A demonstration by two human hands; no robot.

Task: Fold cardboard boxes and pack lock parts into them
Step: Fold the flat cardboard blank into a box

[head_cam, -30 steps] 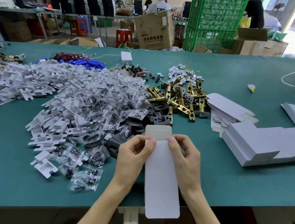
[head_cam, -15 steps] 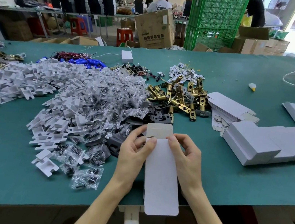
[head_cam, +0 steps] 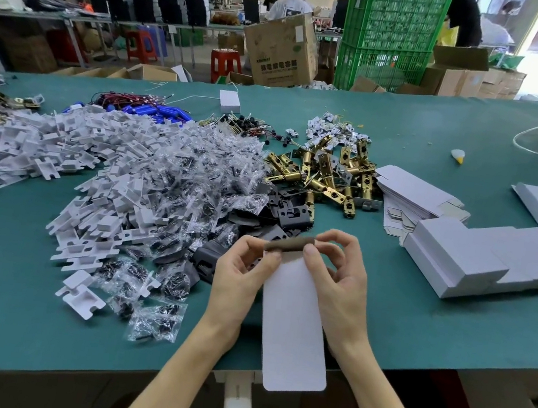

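A flat white cardboard box blank point(head_cam: 294, 321) hangs over the table's front edge. My left hand point(head_cam: 243, 276) pinches its left top corner and my right hand point(head_cam: 341, 283) pinches its right top corner. The blank's far flap point(head_cam: 289, 243) is bent toward me, so its brown underside shows edge-on. Gold lock latches point(head_cam: 324, 180) lie in a heap beyond my hands, with dark strike plates point(head_cam: 279, 215) just in front of them. Clear bags of screws point(head_cam: 190, 186) and white plastic inserts point(head_cam: 70, 155) are piled to the left.
The green table point(head_cam: 452, 319) holds folded white boxes point(head_cam: 481, 254) in a row at the right and a stack of flat blanks point(head_cam: 413, 196) behind them. A charger point(head_cam: 238, 400) hangs below the front edge. Cartons, green crates and people stand behind the table.
The far flap, which stood flat and white, has been folded back toward me and now shows its brown side. Both hands kept their hold at the top corners.
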